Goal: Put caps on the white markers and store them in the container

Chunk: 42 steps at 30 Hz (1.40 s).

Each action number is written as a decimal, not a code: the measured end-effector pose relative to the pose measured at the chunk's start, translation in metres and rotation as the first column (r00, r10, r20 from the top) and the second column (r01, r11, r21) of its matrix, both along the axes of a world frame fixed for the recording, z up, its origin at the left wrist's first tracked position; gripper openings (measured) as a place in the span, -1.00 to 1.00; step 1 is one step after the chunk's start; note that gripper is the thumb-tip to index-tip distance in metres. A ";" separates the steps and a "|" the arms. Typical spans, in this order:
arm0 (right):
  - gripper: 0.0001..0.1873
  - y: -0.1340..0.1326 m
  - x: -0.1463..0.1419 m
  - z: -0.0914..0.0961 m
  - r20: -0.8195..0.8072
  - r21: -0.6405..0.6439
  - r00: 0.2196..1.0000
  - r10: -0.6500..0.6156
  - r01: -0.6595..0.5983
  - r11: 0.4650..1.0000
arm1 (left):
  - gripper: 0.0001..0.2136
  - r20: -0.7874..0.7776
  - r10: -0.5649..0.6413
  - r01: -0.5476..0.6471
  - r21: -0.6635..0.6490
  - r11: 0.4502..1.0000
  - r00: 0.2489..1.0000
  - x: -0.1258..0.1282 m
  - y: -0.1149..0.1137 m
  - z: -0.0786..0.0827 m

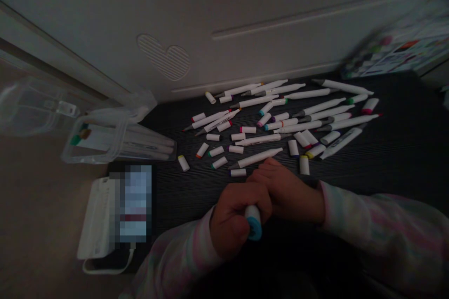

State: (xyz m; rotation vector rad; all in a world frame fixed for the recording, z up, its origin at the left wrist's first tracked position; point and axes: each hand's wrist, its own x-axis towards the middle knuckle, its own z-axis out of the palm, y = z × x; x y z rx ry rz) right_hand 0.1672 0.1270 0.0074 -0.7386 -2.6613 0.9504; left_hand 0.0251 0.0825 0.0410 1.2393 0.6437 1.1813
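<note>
A white marker with a turquoise end [253,222] pokes out of my left hand [233,217], whose thumb and fingers are wrapped round it. Pressed against the far side of that fist is my right hand [286,190], its fingers curled; what they hold, if anything, is hidden. Just beyond my hands lie an uncapped white marker [259,158] and a blue-ended cap [237,173]. Further off, several uncapped markers [305,125] and loose white caps with coloured ends [248,129] are scattered over the dark tabletop [185,191].
To the left, a clear plastic case [121,142] holding several markers lies on its side, lid open. Below it are a phone [136,205] with a blurred screen and a white cabled device [98,219]. A pale panel [245,14] stands behind; a marker package [403,51] is back right.
</note>
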 end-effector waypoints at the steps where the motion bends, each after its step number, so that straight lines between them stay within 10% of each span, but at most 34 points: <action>1: -0.87 0.000 0.000 0.000 -0.002 0.003 1.000 -0.002 0.002 1.000 | -0.56 0.001 0.003 -0.003 0.003 1.000 1.000 0.000 0.000 0.000; 42: -0.89 0.000 0.000 -0.002 0.010 0.018 1.000 0.001 -0.002 1.000 | -0.54 0.016 0.002 -0.002 0.014 1.000 1.000 0.001 -0.001 -0.002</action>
